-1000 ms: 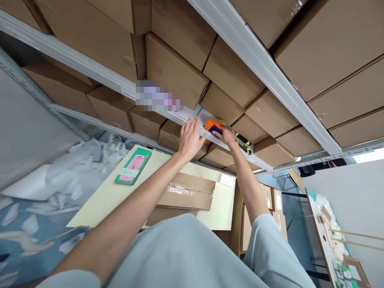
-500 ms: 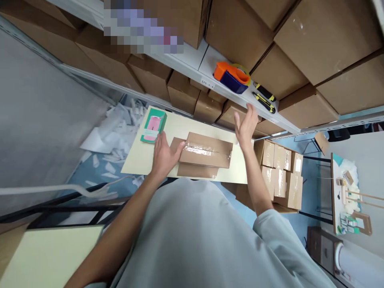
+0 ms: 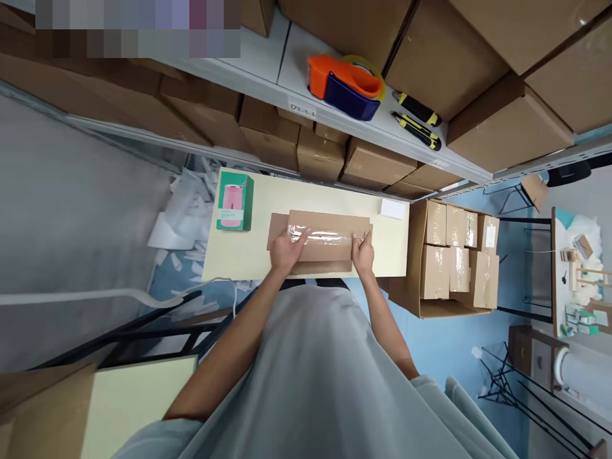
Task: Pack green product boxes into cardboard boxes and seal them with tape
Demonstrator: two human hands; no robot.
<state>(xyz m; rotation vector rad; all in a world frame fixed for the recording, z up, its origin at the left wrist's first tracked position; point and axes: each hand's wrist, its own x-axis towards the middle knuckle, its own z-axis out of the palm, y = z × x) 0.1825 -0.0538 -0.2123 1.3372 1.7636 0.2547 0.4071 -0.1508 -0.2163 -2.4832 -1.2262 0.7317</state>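
A cardboard box (image 3: 329, 221) with clear tape along its middle lies on the pale yellow table (image 3: 224, 255), loose flaps spread at its left and near sides. My left hand (image 3: 285, 252) grips its left end, thumb on the taped face. At the right end, my right hand (image 3: 363, 254) is closed on the box edge, thumb on top. The fingers under the cardboard are hidden. A green box with a pink picture (image 3: 233, 203) stands to the left of my left hand. Beyond my right hand lies a small white item (image 3: 393, 208).
Above the table, a shelf (image 3: 268, 83) holds an orange and blue tape dispenser (image 3: 351, 86), two utility knives (image 3: 418, 121) and large cartons. An open carton (image 3: 415, 268) packed with several taped boxes stands at right. White scraps (image 3: 179, 217) lie on the floor at left.
My right hand has come down from near the shelf onto the box's right end. My left hand has moved right, away from the green box, and closed on the box's left end.
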